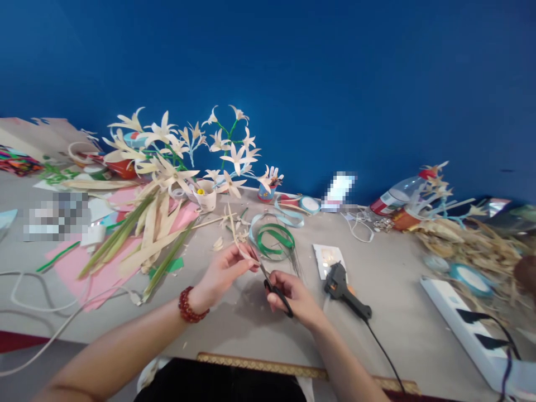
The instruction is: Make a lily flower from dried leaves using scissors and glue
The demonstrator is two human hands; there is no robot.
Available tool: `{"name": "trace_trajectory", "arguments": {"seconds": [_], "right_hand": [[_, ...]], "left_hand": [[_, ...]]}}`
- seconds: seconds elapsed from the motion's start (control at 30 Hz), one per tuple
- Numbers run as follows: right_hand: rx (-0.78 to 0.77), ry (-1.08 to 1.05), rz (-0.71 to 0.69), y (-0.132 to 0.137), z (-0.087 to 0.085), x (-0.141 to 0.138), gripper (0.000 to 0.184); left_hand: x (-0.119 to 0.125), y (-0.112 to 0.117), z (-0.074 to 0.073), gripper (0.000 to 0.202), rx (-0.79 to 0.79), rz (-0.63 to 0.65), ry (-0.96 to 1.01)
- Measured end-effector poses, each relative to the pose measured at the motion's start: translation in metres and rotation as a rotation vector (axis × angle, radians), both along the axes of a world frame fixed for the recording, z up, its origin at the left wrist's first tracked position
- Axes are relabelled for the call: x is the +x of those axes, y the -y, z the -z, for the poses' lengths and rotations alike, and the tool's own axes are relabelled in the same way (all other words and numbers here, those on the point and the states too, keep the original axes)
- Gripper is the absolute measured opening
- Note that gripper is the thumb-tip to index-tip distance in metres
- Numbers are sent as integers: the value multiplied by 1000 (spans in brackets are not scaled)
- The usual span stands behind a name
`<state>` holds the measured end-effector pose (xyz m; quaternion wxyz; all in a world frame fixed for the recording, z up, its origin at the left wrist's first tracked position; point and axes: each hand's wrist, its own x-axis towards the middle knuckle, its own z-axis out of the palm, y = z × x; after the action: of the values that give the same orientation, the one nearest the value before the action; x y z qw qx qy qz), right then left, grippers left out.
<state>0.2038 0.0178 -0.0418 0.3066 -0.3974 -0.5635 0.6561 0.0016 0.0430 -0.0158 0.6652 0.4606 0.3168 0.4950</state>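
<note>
My left hand (232,267), with a red bead bracelet at its wrist, pinches a thin pale strip of dried husk (233,226) that sticks up past the fingers. In my right hand (291,296) are black-handled scissors (278,295), fingers in the loops. Their blades point up and left and meet the strip beside my left fingertips; whether they cut into it I cannot tell. Just beyond the hands lies a coil of green ribbon (274,240) with thin dark wires. Small pale husk scraps (218,243) are scattered left of it.
Pale husk flowers (237,159) stand in a white cup (206,195) by the blue wall. Long husks (146,240) lie on pink paper (75,268) at left. A black glue gun (345,290) with a trailing cord is at right, near a white power strip (454,321).
</note>
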Motion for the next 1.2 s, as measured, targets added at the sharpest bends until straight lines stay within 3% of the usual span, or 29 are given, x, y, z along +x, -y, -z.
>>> {"name": "trace_trajectory", "arguments": {"seconds": [0.47,0.83,1.2], "right_hand": [[-50,18,9,1,-5,0,49],[-53,29,11,-1,1,3,48],[-24,-46,99,0,-2,-5,47]], "left_hand": [[-1,-1,-1,10,-18,7,13],[-2,-2,-2,11,-25,4,7],[-1,-2,0,11,-84,20,65]]}}
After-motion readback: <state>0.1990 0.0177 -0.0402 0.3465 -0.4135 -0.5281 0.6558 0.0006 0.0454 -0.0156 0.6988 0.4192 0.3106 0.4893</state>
